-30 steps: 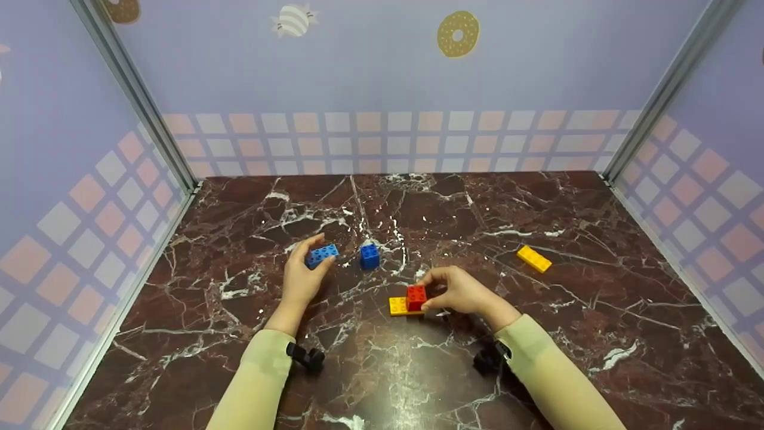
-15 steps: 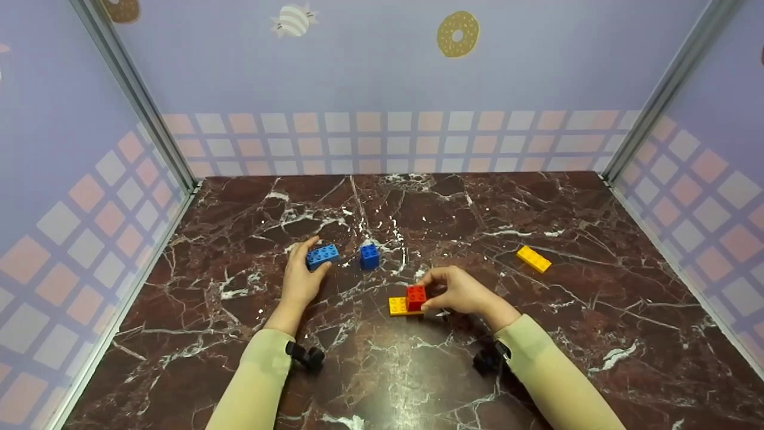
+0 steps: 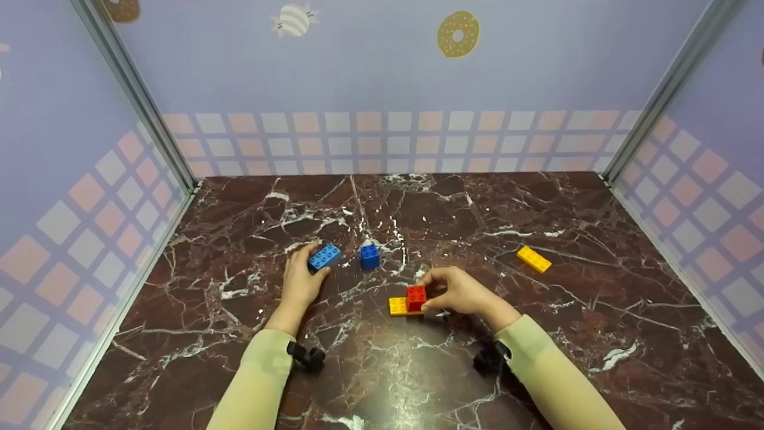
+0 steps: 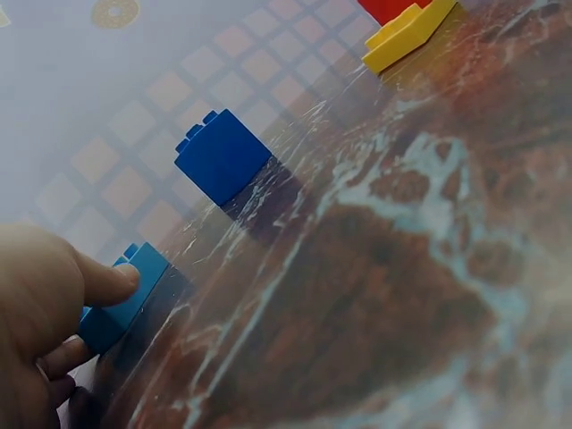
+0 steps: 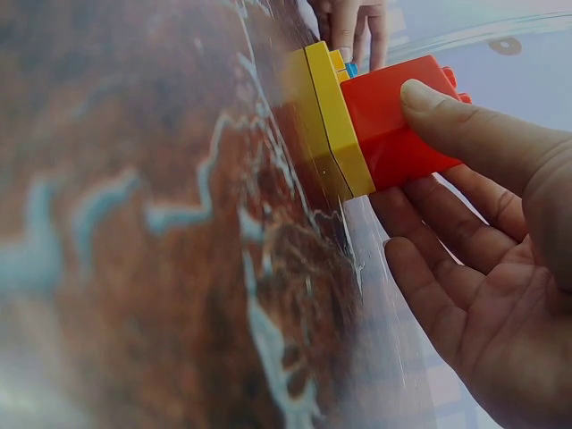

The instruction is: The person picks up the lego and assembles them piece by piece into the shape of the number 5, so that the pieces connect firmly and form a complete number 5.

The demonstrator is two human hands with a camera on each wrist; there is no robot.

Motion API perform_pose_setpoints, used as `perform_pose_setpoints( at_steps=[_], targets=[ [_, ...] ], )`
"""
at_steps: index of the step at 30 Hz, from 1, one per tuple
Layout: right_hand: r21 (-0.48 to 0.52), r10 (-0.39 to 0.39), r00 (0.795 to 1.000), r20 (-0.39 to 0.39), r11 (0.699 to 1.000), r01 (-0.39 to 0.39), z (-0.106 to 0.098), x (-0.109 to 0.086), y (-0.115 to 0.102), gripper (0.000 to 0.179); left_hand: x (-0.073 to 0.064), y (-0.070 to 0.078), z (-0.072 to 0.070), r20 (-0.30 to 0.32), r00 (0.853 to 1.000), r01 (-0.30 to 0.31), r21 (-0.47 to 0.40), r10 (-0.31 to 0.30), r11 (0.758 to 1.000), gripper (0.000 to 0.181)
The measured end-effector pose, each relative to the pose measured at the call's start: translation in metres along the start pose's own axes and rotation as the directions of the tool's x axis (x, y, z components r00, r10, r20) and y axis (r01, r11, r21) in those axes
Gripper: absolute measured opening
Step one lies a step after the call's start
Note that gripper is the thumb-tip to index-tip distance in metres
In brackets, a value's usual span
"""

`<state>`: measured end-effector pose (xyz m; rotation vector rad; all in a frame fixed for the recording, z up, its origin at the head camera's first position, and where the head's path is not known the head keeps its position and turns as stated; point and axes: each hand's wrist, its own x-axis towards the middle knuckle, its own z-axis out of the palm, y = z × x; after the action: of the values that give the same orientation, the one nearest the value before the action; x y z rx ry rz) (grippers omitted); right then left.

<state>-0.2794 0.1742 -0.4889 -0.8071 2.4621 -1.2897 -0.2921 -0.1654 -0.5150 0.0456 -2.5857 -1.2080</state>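
My left hand (image 3: 302, 279) holds a light blue building brick (image 3: 325, 257) at its left end, low at the table. In the left wrist view its thumb presses the side of this light blue brick (image 4: 125, 304), with fingertips beneath and behind. My right hand (image 3: 458, 291) pinches a red brick (image 3: 416, 297) between thumb and fingers. That red brick (image 5: 393, 116) sits on the right part of a flat yellow brick (image 3: 397, 306), its studs exposed on the left. Part of the yellow brick is hidden under the red one.
A dark blue brick (image 3: 369, 257) stands just right of the light blue one. Another flat yellow brick (image 3: 534, 259) lies farther right on the marbled table (image 3: 537, 358). Patterned panels (image 3: 394, 140) enclose the back and sides.
The light blue brick has turned a little and shifted slightly right, while the left fingers drew in around it. The right hand, red brick and yellow brick show no visible movement.
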Motion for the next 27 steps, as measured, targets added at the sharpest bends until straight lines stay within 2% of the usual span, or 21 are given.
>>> perform_pose_setpoints(
  at_steps=[6,13,18,22,25,27],
  targets=[
    [0.003,-0.005,1.0,0.002,1.0,0.005,0.0003,0.0,0.001,0.031,-0.0005,-0.0007,0.0002,0.022,0.999,0.027,0.046,-0.028,0.999,0.059],
    [0.009,-0.004,1.0,0.003,1.0,0.004,0.0002,0.0,0.0016,0.031,0.0001,-0.0006,-0.0006,0.007,0.999,0.036,0.019,-0.036,0.999,0.055],
    [0.011,0.001,1.0,0.002,1.0,-0.001,0.0002,-0.0002,0.0005,0.031,-0.0002,0.0001,-0.0017,-0.025,0.999,0.022,-0.032,-0.023,0.999,0.051],
    [0.007,0.007,1.0,-0.003,1.0,-0.007,0.0003,-0.0004,-0.0005,0.031,-0.001,0.0013,-0.0011,-0.081,0.997,-0.016,-0.084,0.01,0.996,0.05],
    [0.005,0.009,1.0,-0.009,1.0,-0.009,0.001,-0.0003,-0.0004,0.031,-0.0015,0.0025,-0.0001,-0.13,0.991,-0.053,-0.145,0.034,0.988,0.051],
    [0.005,0.015,1.0,-0.012,1.0,-0.015,0.0016,0.0001,-0.0003,0.031,-0.0017,0.0037,0.0006,-0.152,0.987,-0.081,-0.21,0.05,0.974,0.051]
  ],
)
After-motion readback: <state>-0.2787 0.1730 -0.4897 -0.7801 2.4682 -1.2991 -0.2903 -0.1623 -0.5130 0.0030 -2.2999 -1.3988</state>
